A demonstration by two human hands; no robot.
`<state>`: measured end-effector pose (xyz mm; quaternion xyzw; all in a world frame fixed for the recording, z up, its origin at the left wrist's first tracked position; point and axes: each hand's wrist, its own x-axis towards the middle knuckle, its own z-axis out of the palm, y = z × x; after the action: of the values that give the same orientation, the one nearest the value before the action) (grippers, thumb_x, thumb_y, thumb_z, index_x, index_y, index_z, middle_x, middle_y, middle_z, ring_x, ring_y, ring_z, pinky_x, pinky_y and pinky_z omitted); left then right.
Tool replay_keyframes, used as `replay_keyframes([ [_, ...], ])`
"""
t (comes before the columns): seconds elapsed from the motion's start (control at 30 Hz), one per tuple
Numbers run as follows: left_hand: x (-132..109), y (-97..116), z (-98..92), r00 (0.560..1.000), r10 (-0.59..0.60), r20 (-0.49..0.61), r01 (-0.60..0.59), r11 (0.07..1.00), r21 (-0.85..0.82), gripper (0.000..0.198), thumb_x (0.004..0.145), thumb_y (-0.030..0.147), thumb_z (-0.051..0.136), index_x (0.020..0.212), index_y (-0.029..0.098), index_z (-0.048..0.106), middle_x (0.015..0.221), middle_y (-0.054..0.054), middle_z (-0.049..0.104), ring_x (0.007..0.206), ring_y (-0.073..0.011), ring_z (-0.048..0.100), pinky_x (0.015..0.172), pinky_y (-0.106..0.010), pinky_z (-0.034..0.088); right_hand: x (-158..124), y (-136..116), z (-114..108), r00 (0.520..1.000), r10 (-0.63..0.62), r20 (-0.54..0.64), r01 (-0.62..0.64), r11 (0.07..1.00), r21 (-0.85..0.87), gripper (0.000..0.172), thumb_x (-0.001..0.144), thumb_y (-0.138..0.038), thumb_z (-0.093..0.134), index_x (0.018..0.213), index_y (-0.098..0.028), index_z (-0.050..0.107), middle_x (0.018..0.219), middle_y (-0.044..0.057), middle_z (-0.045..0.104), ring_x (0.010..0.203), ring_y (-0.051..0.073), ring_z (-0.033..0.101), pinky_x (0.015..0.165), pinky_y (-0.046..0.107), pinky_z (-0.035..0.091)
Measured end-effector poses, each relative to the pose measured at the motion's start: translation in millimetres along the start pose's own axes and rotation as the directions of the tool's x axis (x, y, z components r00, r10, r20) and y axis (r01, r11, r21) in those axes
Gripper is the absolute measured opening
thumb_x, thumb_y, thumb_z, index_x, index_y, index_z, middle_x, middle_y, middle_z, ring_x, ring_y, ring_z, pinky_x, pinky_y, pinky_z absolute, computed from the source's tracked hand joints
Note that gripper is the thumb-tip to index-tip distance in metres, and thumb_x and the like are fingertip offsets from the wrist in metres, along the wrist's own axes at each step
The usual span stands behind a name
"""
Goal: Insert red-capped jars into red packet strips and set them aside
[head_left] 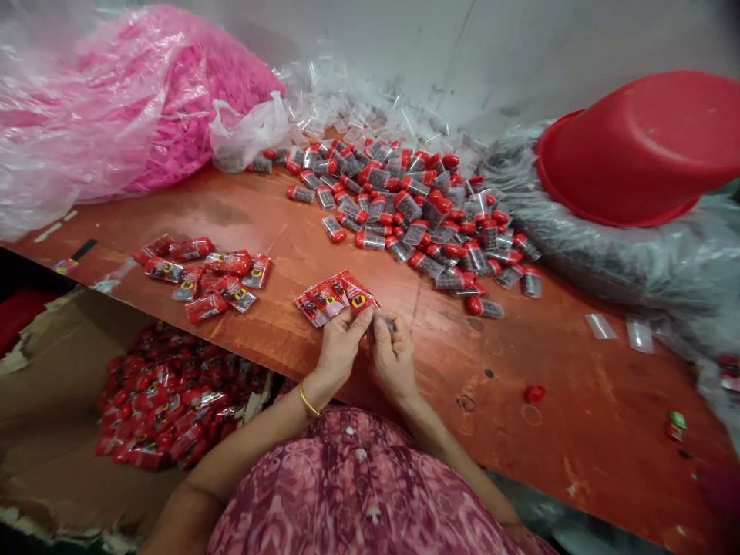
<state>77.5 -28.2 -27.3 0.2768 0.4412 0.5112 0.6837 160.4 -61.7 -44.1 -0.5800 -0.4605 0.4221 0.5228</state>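
Note:
Near the table's front edge, my left hand pinches the lower corner of a red printed plastic sleeve between thumb and fingers. Close against it, my right hand is closed, its thumb and fingertips around something small and greyish that they mostly hide. Several flat red printed sleeves lie fanned out just beyond my left hand. Farther back is a big heap of small clear containers with red caps and dark contents. To the left lies a small group of containers wrapped in red sleeves.
Below the table at left, a cardboard box holds many red wrapped containers. A pink-filled plastic bag stands back left. At right a red tub rests upside down on a stuffed clear bag. A loose red cap lies nearby.

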Motion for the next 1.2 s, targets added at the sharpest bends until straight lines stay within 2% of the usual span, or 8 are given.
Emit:
replay_keyframes([
  [0.3, 8, 17, 1.2, 0.998, -0.029, 0.062, 0.032, 0.999, -0.039, 0.029, 0.052, 0.035, 0.081, 0.067, 0.015, 0.066, 0.066, -0.002, 0.067, 0.065, -0.0130, 0.061, 0.069, -0.026, 0.048, -1, 7, 3, 0.999, -0.031, 0.009, 0.030, 0.998, 0.054, 0.024, 0.088, -0.043, 0.044, 0.090, -0.021, 0.052, 0.082, 0.001, 0.056, 0.075, 0.013, 0.052, 0.072, 0.026, 0.045],
  [0.43, 3, 18, 4.9, 0.998, -0.026, 0.061, 0.030, 0.997, -0.067, 0.032, 0.049, 0.034, 0.083, 0.067, 0.015, 0.065, 0.064, 0.000, 0.066, 0.065, -0.0121, 0.061, 0.070, -0.025, 0.049, -2, 6, 7, 0.999, 0.005, -0.033, 0.000, 0.989, 0.148, 0.024, 0.086, -0.045, 0.048, 0.087, -0.021, 0.050, 0.080, 0.000, 0.056, 0.071, 0.011, 0.052, 0.067, 0.024, 0.046],
  [0.5, 1, 16, 3.4, 0.999, -0.022, 0.049, 0.025, 0.998, -0.056, 0.033, 0.051, 0.037, 0.081, 0.068, 0.014, 0.064, 0.063, 0.000, 0.065, 0.061, -0.0106, 0.059, 0.064, -0.023, 0.049, -2, 3, 8, 0.997, 0.072, 0.023, -0.076, 0.963, 0.258, 0.025, 0.086, -0.047, 0.049, 0.086, -0.022, 0.049, 0.074, -0.003, 0.053, 0.058, 0.009, 0.048, 0.058, 0.022, 0.045],
  [0.6, 1, 15, 0.2, 0.999, -0.041, -0.014, 0.040, 0.999, -0.032, 0.037, 0.058, 0.046, 0.076, 0.067, 0.013, 0.062, 0.056, 0.002, 0.059, 0.047, -0.0062, 0.050, 0.046, -0.018, 0.042, -2, -3, 6, 0.964, 0.153, 0.218, -0.230, 0.891, 0.391, 0.028, 0.084, -0.051, 0.051, 0.092, -0.023, 0.049, 0.067, -0.006, 0.052, 0.042, 0.006, 0.041, 0.045, 0.021, 0.040],
  [0.67, 1, 15, 0.0, 0.996, -0.048, -0.072, 0.045, 0.998, -0.036, 0.041, 0.059, 0.050, 0.074, 0.066, 0.013, 0.060, 0.053, 0.004, 0.054, 0.042, -0.0040, 0.044, 0.037, -0.016, 0.034, -1, -5, 4, 0.948, 0.146, 0.282, -0.255, 0.878, 0.404, 0.031, 0.082, -0.051, 0.055, 0.092, -0.023, 0.051, 0.069, -0.006, 0.055, 0.042, 0.006, 0.044, 0.045, 0.021, 0.040],
  [0.83, -4, 5, 4.1, 0.994, -0.105, -0.035, 0.106, 0.994, 0.022, 0.048, 0.059, 0.059, 0.070, 0.064, 0.014, 0.056, 0.048, 0.006, 0.047, 0.032, -0.0026, 0.034, 0.028, -0.017, 0.022, 1, -4, 3, 0.977, 0.116, 0.181, -0.173, 0.924, 0.341, 0.029, 0.080, -0.049, 0.059, 0.082, -0.021, 0.053, 0.053, -0.008, 0.053, 0.041, 0.006, 0.047, 0.044, 0.018, 0.038],
  [1.0, -9, -1, -0.2, 0.991, -0.123, 0.043, 0.125, 0.992, -0.036, 0.044, 0.064, 0.056, 0.068, 0.067, 0.013, 0.057, 0.050, 0.006, 0.047, 0.040, -0.0045, 0.039, 0.036, -0.018, 0.031, 10, -4, -1, 0.973, 0.163, 0.162, -0.203, 0.938, 0.279, 0.035, 0.068, -0.050, 0.069, 0.067, -0.020, 0.051, 0.049, -0.007, 0.054, 0.036, 0.007, 0.046, 0.039, 0.019, 0.036],
  [1.2, -6, 20, -16.0, 0.986, -0.156, 0.064, 0.161, 0.984, -0.080, 0.041, 0.058, 0.048, 0.076, 0.073, 0.012, 0.064, 0.065, 0.000, 0.061, 0.064, -0.0106, 0.055, 0.061, -0.022, 0.042, 21, -9, 6, 0.997, -0.037, 0.070, 0.028, 0.991, 0.131, 0.043, 0.062, -0.041, 0.075, 0.049, -0.019, 0.040, 0.044, -0.009, 0.039, 0.040, 0.004, 0.032, 0.041, 0.018, 0.030],
])
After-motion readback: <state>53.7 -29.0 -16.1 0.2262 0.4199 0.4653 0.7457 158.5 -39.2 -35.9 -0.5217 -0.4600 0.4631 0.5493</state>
